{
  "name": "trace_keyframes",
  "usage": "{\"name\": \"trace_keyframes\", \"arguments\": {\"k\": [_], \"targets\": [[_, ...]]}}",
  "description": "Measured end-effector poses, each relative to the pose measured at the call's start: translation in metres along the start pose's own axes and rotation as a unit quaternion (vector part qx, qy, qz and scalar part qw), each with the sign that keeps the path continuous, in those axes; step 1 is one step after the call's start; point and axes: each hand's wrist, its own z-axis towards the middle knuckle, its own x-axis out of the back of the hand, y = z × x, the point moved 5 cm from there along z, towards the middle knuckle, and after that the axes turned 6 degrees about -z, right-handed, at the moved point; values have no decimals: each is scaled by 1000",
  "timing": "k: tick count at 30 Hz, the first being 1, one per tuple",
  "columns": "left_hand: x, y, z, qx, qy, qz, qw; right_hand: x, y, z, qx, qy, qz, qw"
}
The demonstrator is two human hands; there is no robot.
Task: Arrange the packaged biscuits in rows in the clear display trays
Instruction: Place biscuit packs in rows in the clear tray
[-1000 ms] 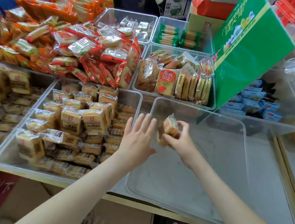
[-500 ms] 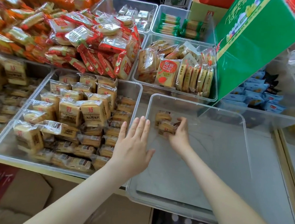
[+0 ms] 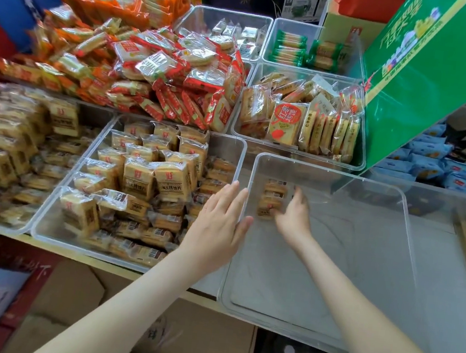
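Note:
A large clear display tray stands in front of me with a short row of small biscuit packs in its far left corner. My right hand reaches into the tray and its curled fingers hold the nearest pack of the row, low on the tray floor. My left hand hovers with straight fingers over the tray's left wall, holding nothing. Just left of it, the supply tray is heaped with yellow-brown biscuit packs.
Behind stand trays of red-wrapped packs, tall biscuit packs and green packs. A green carton leans over the clear tray's far right corner. Blue packs lie to the right. Cardboard boxes sit below the counter edge.
My right hand has brought a biscuit pack down from above the tray onto the row in the far left corner. My left hand stayed open near the tray's left wall.

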Motion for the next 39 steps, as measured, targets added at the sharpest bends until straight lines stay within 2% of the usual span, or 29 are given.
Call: {"name": "trace_keyframes", "arguments": {"k": [2,4,5,7,8,10,12,15,18,21,26,30,34,39], "targets": [[26,-17,-16,18,91,15,996,14,-9,-14,0,18,-3,1000],[53,-45,-36,33,168,95,981,28,-29,-32,38,69,-5,997],[67,-62,-46,51,182,140,972,34,-43,-43,73,108,-13,991],[91,-98,-61,100,146,200,964,38,-80,-68,165,170,-15,971],[99,-114,-66,131,96,223,961,34,-99,-80,213,172,-14,962],[110,-143,-69,161,27,267,950,15,-139,-99,293,121,-34,948],[116,-156,-65,122,14,284,951,-14,-173,-112,329,20,-77,941],[121,-161,-59,49,46,261,963,-56,-200,-111,290,-74,-157,941],[126,-160,-61,4,80,159,984,-80,-212,-104,236,-76,-216,944],[135,-162,-70,24,92,14,995,-91,-213,-103,201,-68,-225,951],[146,-154,-82,56,92,-173,979,-91,-208,-104,158,-49,-245,955],[145,-157,-79,83,52,-165,981,-81,-211,-111,160,-26,-217,963],[129,-159,-76,58,8,-11,998,-56,-197,-128,210,24,-183,960],[115,-149,-74,40,27,-66,997,-9,-146,-137,223,137,-168,950]]}}
